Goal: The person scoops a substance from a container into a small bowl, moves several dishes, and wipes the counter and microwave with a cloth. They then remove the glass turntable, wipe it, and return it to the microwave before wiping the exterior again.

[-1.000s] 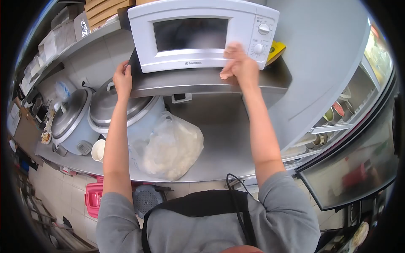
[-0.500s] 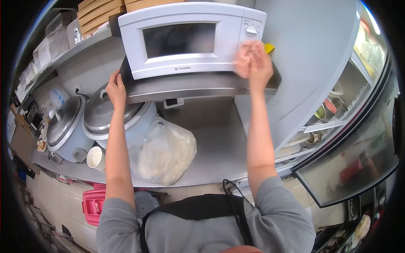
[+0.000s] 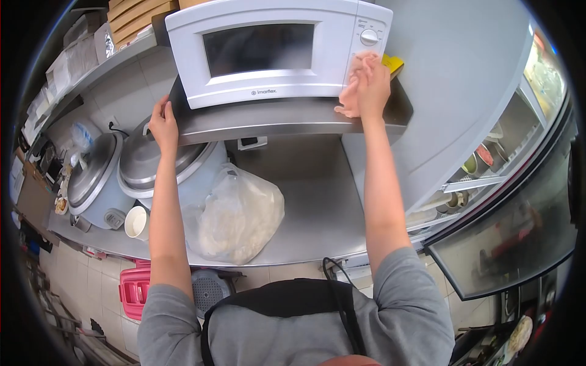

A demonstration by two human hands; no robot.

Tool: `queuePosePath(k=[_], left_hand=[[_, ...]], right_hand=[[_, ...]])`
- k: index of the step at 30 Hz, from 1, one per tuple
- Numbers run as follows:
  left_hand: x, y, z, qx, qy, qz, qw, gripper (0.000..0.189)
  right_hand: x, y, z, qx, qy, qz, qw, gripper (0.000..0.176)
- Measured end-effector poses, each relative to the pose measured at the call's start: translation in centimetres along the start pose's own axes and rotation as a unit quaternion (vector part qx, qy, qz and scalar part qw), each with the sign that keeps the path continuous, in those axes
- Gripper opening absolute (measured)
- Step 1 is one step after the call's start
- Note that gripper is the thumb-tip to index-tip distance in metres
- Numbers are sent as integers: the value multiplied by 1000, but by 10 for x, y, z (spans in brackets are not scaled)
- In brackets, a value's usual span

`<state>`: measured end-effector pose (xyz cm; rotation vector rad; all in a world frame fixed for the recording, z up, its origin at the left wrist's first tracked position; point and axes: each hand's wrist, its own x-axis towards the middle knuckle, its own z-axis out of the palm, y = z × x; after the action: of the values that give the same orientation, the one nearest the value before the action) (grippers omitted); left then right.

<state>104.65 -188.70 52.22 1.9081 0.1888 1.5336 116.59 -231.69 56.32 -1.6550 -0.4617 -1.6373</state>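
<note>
A white microwave stands on a steel shelf above the counter. My right hand presses a pinkish cloth against the microwave's control panel, just below the upper knob. My left hand grips the left end of the steel shelf, fingers wrapped over its edge. Both arms reach up from grey sleeves.
Two rice cookers sit on the steel counter at left, with a paper cup and a clear bag of white food. A glass-door fridge stands at right. A pink crate lies on the floor.
My right hand with the cloth has shifted across the control panel, from its lower part up and then slightly down and right. My left hand stays on the shelf edge.
</note>
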Motion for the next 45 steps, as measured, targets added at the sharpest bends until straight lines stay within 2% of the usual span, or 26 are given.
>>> queuePosePath(k=[3,5,8,12,14,17,19,21,23,24,25,26,27,29,31,32,34,37,38,39,40,41,42,43,44,45], left_hand=[[1,0,0,-8,3,3,1000,27],[-1,2,-1,7,1,0,1000,27],[-1,6,-2,1,-1,-13,1000,27],[-3,3,-1,-2,15,20,1000,24],[-3,3,-1,-32,13,5,999,23],[-2,1,1,-20,29,29,999,22],[-1,-2,5,-31,35,22,999,22],[-3,-3,5,-37,37,11,999,21],[-3,5,2,-23,33,6,999,21],[-3,2,1,-20,32,6,999,21],[-2,-2,3,-27,35,15,999,21],[-2,-5,4,-34,38,24,998,21],[-3,-7,4,-32,35,23,999,21],[-1,-7,3,-35,30,40,998,21],[0,-13,4,-40,28,43,998,21],[0,-16,5,-46,27,44,998,21],[-2,-12,2,-19,30,56,998,20],[-4,-4,-1,6,30,61,998,20],[-4,-2,-1,8,30,56,998,19],[-3,-3,0,7,29,55,998,19],[-3,-4,0,4,32,66,997,19],[-3,-5,0,1,35,77,996,19],[-4,-3,0,0,33,76,997,19],[-4,0,-1,-8,28,58,998,19],[-5,2,-2,-15,23,41,999,19],[-7,2,-2,-15,22,41,999,19]], right_hand=[[2,7,-1,51,-45,39,997,18],[10,-9,-7,18,-73,131,989,22],[-1,-17,6,-8,6,67,998,24],[-11,-17,4,-42,13,45,998,24],[-12,-24,-12,-60,-128,204,969,21],[-20,-8,-36,-151,-182,188,953,18],[-20,-29,-36,-90,-140,220,961,15],[-27,-84,-19,22,-196,399,895,29],[-74,-86,46,66,-181,315,929,33],[-87,-115,63,-109,-247,184,945,25],[-101,-144,86,-397,-301,-73,864,34],[-114,-168,111,-302,-358,-41,883,33],[-119,-210,122,-282,-268,14,921,26],[-117,-265,126,-87,-351,-3,932,21],[-117,-273,132,65,-410,-106,904,9],[-115,-264,133,64,-409,-106,904,9],[-90,-234,106,135,-500,-123,847,11],[-89,-109,81,121,-448,-61,884,16],[-67,-89,29,97,-416,-21,904,20],[-49,-58,2,-85,-469,22,879,22],[-39,-21,-28,-88,-458,87,881,29],[-27,-4,-60,-90,-432,81,893,27],[-30,49,-73,-177,-433,36,883,24],[-16,25,-101,-269,-456,50,847,24],[-16,22,-109,-359,-460,-5,812,25],[-6,-4,-119,-360,-461,-4,811,25]])
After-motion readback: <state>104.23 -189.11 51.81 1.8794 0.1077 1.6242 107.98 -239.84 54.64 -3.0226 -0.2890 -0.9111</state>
